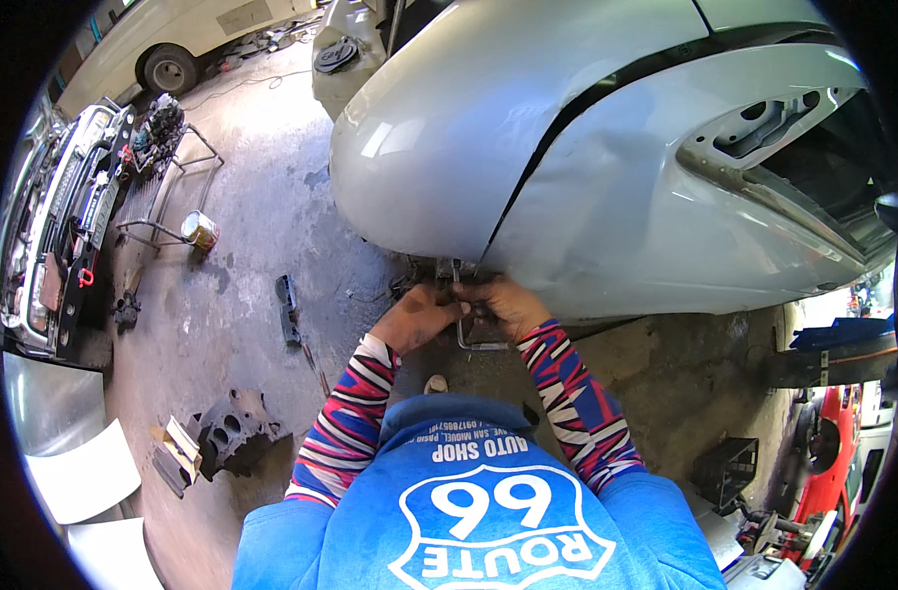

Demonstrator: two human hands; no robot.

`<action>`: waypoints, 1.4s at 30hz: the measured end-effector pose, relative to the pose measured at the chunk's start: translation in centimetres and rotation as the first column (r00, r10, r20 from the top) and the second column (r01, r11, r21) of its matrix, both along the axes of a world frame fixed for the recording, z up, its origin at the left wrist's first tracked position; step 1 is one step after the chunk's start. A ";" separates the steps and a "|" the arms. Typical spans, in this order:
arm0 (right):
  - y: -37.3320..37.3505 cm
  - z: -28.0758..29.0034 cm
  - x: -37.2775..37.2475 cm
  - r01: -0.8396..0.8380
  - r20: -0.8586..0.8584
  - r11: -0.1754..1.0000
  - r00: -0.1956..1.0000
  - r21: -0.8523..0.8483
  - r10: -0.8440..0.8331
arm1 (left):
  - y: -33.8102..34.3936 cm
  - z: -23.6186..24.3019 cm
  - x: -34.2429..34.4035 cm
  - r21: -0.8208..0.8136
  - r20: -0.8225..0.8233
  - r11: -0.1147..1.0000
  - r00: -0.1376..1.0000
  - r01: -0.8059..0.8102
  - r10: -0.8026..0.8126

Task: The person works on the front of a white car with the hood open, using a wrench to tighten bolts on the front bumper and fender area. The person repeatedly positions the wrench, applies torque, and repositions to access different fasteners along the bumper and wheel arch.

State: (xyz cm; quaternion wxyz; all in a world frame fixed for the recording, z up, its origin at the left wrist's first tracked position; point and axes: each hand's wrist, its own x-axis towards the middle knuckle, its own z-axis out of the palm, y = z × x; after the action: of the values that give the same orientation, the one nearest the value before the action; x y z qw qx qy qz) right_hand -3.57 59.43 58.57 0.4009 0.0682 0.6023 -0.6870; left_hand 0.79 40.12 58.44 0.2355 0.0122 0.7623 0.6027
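Observation:
Just below the lower edge of a silver car fender, by its seam with the silver door, my two hands come together. Between them runs a bent metal bar; its short upper end shows above my fingers and its lower arm turns off to the right. My right hand has its fingers closed around the bar. Curled in from the other side is my left hand, its thumb pointing at the bar; what its fingers grip is hidden. Dark parts under the fender are too shadowed to name.
A dark slim part lies on the floor to the left, with a dark metal piece nearer me. Beyond are a paint can, a metal stand and another vehicle's front. A black crate sits at right.

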 end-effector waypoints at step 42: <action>-0.8 -3.7 -0.3 0.277 0.215 0.958 0.943 -0.079 -0.255 | 0.4 1.4 1.4 -0.250 -0.249 0.960 0.967 -0.126 0.062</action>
State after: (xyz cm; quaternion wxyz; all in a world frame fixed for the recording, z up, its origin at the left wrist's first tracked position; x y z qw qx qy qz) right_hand -3.89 58.62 54.88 0.3665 0.1966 0.5055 -0.7560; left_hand 2.17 40.57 59.87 0.1127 0.0164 0.8582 0.5006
